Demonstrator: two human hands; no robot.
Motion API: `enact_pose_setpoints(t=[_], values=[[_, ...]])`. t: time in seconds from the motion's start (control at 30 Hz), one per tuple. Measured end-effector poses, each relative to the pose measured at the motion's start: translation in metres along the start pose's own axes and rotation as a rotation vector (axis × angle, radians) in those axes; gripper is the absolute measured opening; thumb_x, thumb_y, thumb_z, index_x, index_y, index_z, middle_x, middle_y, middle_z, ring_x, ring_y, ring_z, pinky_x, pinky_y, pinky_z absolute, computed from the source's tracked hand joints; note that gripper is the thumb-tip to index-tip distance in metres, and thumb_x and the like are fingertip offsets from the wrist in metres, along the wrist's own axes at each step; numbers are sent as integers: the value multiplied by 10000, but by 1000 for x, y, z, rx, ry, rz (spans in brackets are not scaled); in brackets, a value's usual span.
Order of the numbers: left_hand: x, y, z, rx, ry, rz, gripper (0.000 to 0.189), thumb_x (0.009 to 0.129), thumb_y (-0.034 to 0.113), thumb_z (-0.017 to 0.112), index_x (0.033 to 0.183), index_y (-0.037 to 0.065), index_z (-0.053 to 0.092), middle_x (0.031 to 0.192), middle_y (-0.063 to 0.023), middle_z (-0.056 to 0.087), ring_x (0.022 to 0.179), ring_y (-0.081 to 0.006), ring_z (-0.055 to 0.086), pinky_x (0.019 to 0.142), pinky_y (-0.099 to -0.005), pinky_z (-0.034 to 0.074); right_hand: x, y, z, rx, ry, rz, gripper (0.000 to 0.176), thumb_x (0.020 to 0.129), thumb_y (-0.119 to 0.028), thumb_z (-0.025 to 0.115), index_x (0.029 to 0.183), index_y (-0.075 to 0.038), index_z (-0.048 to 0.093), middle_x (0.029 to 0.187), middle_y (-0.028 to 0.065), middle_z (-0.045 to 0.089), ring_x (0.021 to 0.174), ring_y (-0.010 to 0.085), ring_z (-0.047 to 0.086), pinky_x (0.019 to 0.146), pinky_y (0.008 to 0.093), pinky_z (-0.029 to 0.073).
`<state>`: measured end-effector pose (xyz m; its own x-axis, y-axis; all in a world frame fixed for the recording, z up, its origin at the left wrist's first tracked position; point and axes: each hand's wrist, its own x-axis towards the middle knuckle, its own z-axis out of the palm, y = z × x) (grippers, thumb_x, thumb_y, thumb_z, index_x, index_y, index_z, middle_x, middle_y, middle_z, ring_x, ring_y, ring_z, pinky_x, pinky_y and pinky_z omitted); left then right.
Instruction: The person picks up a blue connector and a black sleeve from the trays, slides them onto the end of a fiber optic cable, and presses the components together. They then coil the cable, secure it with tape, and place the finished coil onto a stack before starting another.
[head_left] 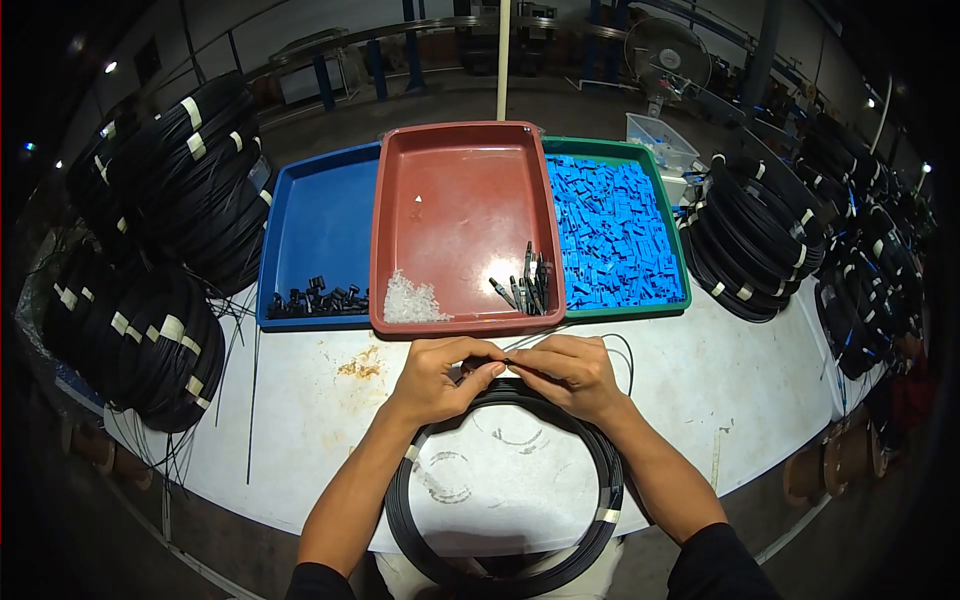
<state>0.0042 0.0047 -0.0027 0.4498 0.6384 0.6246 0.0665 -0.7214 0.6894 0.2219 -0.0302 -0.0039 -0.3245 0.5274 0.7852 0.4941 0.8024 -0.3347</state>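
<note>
My left hand [448, 374] and my right hand [572, 372] meet just in front of the red tray, fingers pinched together. Between the fingertips is a small black part [508, 362], mostly covered; I cannot tell its exact kind. Below both hands a coil of black cable [398, 500], banded with pale tape, lies on the white table and overhangs its near edge. A thin loop of black cable [631, 368] curves out past my right hand. In the red tray [460, 220] are clear small pieces [412, 300] and several slim black connectors [530, 285].
A blue tray [325, 215] at left holds black fittings [318, 298]. At right, a green tray [684, 290] is filled with blue clips [612, 232]. Taped cable coils stand at left [190, 190] and right [755, 240]. Clear plastic bins [660, 140] and a fan [668, 58] are behind.
</note>
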Motion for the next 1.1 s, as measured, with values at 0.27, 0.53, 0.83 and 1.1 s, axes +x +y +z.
enact_pose_setpoints(t=[0.27, 0.53, 0.83, 1.1], values=[[-1, -2, 1, 29, 8, 48, 167, 789, 31, 808, 944, 4, 752, 781, -90, 736, 599, -112, 656, 527, -225, 487, 1, -1, 0, 18, 14, 15, 179, 764, -65, 812, 938, -49, 772, 799, 63, 726, 653, 193, 687, 561, 298, 532], [-1, 0, 0, 114, 44, 88, 133, 798, 7, 784, 915, -16, 725, 755, -65, 711, 586, -102, 620, 527, -234, 478, -1, -3, -1, 79, -31, 86, 246, 771, -37, 795, 1012, -25, 743, 876, 90, 729, 711, 236, 692, 613, 320, 539], [-2, 0, -1, 10, 45, -36, 92, 824, -35, 756, 905, -42, 713, 752, -76, 718, 644, -124, 698, 587, -232, 533, -3, -3, 1, 12, 47, 88, 274, 759, 51, 736, 1012, -12, 650, 909, 136, 691, 784, 304, 671, 695, 368, 532], [0, 9, 3, -66, 10, -60, 96, 830, -55, 752, 914, -63, 705, 799, -114, 735, 677, -157, 733, 634, -258, 594, -1, 0, 0, 9, -21, -9, 262, 700, 41, 753, 936, -28, 661, 795, 92, 667, 715, 272, 654, 654, 375, 501]])
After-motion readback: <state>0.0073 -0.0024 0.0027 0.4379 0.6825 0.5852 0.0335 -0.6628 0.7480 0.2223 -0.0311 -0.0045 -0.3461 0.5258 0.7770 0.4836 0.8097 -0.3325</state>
